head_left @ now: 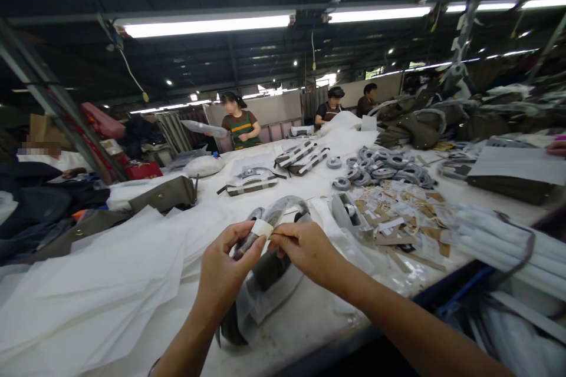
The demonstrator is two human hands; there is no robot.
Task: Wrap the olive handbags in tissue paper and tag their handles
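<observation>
My left hand is closed around a dark strap end, gripping it between thumb and fingers. A small white strip wraps over this strap. At the strip's right edge, my right hand pinches with thumb and forefinger. Below both hands lies a dark olive bag, partly covered in translucent wrap. The bag's curved handle, sheathed in pale wrapping, arches just beyond my fingers. A dark strap tail hangs down beside my left wrist. My hands hide part of the bag.
White sheets spread at left. A tape dispenser, tags and grey coiled rolls lie to the right. Wrapped bags sit farther back. Co-workers stand across the table. A hand shows at far right.
</observation>
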